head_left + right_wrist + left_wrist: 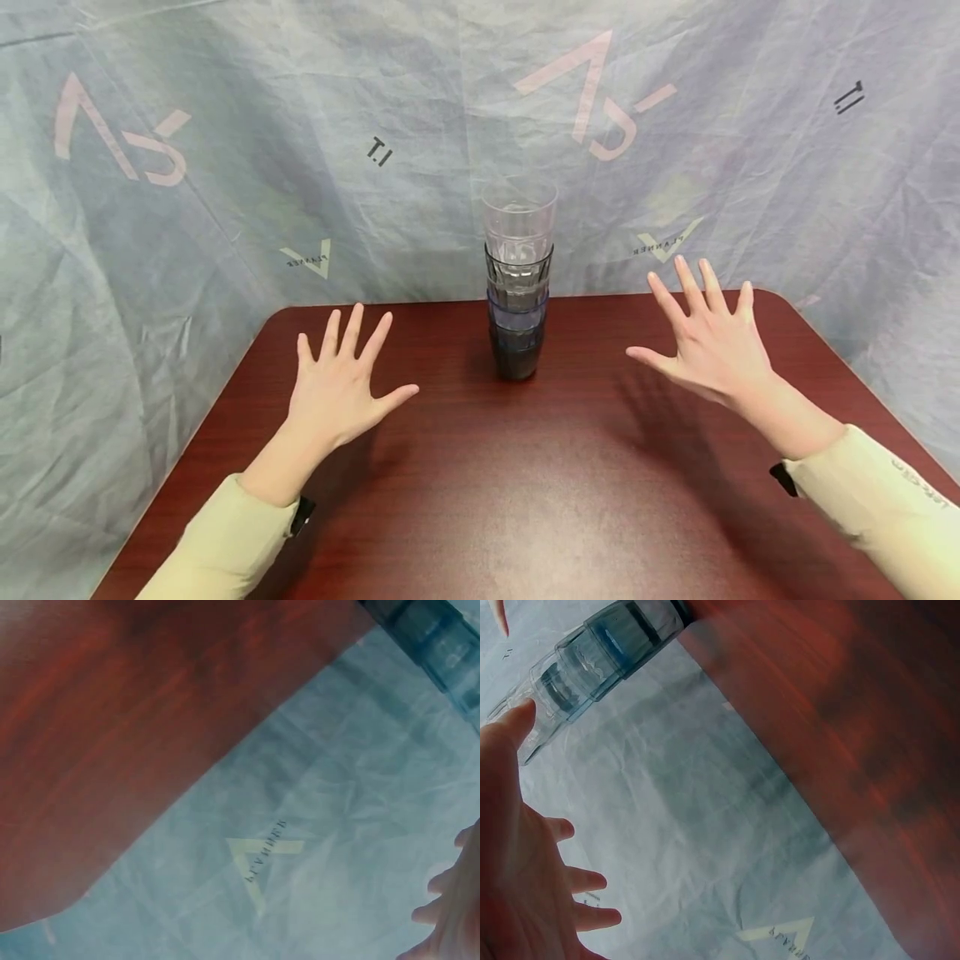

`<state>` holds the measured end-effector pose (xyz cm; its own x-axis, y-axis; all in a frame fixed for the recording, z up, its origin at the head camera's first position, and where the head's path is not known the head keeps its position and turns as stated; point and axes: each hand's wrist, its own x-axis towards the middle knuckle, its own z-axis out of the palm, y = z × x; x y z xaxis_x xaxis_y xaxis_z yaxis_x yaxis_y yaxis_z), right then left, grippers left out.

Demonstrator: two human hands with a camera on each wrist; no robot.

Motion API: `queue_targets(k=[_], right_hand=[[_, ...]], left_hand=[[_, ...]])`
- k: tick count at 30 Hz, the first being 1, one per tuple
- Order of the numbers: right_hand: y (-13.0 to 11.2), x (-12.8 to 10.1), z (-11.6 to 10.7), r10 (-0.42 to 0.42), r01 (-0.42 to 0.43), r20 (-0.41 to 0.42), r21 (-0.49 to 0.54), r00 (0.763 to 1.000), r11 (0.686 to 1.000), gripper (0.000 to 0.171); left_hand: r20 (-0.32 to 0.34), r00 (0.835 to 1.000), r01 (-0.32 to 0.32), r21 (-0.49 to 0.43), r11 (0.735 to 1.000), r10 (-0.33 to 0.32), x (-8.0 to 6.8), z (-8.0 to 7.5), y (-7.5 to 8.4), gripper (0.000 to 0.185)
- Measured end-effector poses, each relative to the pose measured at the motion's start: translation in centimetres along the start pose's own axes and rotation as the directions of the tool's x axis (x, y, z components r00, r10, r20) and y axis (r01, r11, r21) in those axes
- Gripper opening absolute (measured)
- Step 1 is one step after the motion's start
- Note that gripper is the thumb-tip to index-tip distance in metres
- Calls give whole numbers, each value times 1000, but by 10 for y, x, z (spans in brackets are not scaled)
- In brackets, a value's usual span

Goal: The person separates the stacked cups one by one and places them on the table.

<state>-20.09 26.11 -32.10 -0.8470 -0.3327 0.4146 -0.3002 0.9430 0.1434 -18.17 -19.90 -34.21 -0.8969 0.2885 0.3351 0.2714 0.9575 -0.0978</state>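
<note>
**Open hands flank a stack of tumblers**

We see a stack of tumblers (518, 287) upright at the centre of the frame, near the far edge of the dark red table (525, 500). Our left hand (337, 387) hovers lower left of it, fingers spread and holding nothing. Our right hand (705, 337) hovers to its right, also spread and empty. Both stay apart from the stack. A grey printed cloth (225, 167) fills the background.

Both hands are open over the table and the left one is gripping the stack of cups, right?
Not quite. The left hand grips nothing: in the head view it hovers open, apart from the stack of cups. The right hand is open too, over the table.
</note>
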Motion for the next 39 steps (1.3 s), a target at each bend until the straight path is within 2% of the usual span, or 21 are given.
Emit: queue_targets(k=[4, 9, 14, 18, 22, 23, 25, 29, 31, 33, 35, 39], right_hand=[[-5, 13, -6, -2, 2, -9, -1, 1000, 1000, 99], [-15, 33, -15, 20, -21, 19, 60, 1000, 998, 98], [-26, 52, -23, 35, -35, 7, 126, 999, 991, 96], [-34, 67, -29, 43, -35, -39, 187, 998, 982, 94], [-40, 82, -33, 62, -34, -93, 277, 994, 960, 91], [-41, 86, -34, 71, -37, -103, 307, 992, 951, 90], [-44, 93, -35, 86, -34, -127, 365, 988, 930, 88], [-53, 106, -36, 102, -8, -175, 468, 979, 884, 87], [-58, 111, -35, 104, 13, -203, 504, 974, 863, 89], [-63, 116, -33, 110, 27, -219, 544, 969, 839, 91], [-68, 119, -30, 128, 28, -223, 584, 966, 811, 93], [-79, 124, -24, 173, -3, -188, 669, 967, 743, 93]], left_hand=[[13, 1000, -11, -20, 1000, 12, 14, 8, 11, 103], [49, 999, -18, -69, 997, 22, 33, 28, 31, 106], [143, 990, 5, -153, 988, 17, 53, 51, 54, 109], [231, 973, 53, -249, 967, 6, 66, 68, 71, 111], [249, 969, 98, -365, 926, -5, 75, 82, 86, 116], [244, 970, 110, -415, 903, -6, 77, 84, 90, 117], [245, 969, 143, -529, 837, -10, 79, 89, 98, 120], [256, 966, 214, -740, 638, -27, 81, 94, 108, 125], [254, 967, 230, -793, 564, -36, 82, 97, 110, 127], [237, 971, 219, -827, 518, -31, 83, 100, 110, 130], [212, 977, 189, -854, 484, -8, 85, 104, 109, 132], [174, 983, 128, -890, 438, 66, 88, 111, 105, 134]])
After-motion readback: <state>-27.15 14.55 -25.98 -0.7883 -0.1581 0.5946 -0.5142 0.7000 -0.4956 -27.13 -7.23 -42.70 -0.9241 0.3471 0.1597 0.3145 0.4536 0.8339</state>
